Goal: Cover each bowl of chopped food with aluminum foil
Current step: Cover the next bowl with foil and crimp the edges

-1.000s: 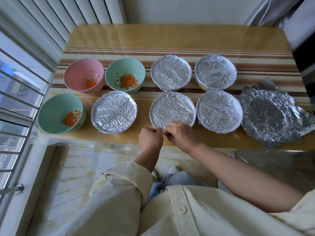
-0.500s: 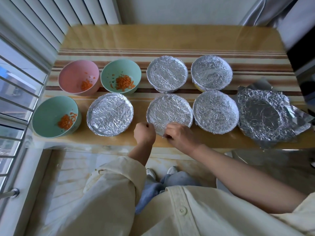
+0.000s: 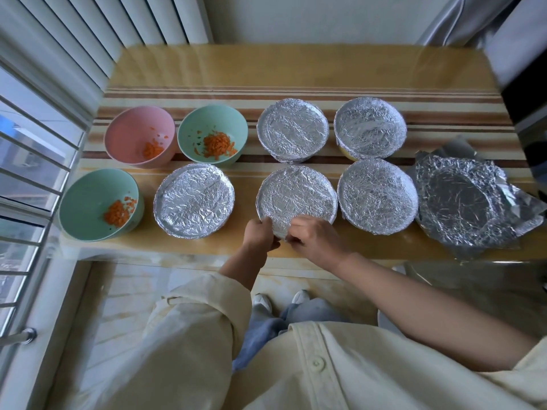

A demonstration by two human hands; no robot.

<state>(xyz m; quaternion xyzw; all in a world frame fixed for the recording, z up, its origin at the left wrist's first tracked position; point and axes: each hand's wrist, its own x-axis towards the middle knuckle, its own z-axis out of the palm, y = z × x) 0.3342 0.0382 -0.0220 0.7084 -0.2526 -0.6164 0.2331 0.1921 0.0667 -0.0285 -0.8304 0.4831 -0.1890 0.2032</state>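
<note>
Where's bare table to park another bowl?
Best: the far strip of table, behind the pink bowl and both back foil-covered bowls. The front edge is narrow, with both hands at the middle front bowl. Rows sit tight; loose foil sheets fill the right end.

Both hands were reached forward and met close together, nearly touching. The left hand (image 3: 260,235) was curled into a loose fist, knuckles up, its forearm bare below a cream sleeve pushed back to mid-forearm. The right hand (image 3: 315,238) lay palm down with its fingers (image 3: 296,229) bent and pinching at the tips, and the right arm came in bare from the side, elbow out.
</note>
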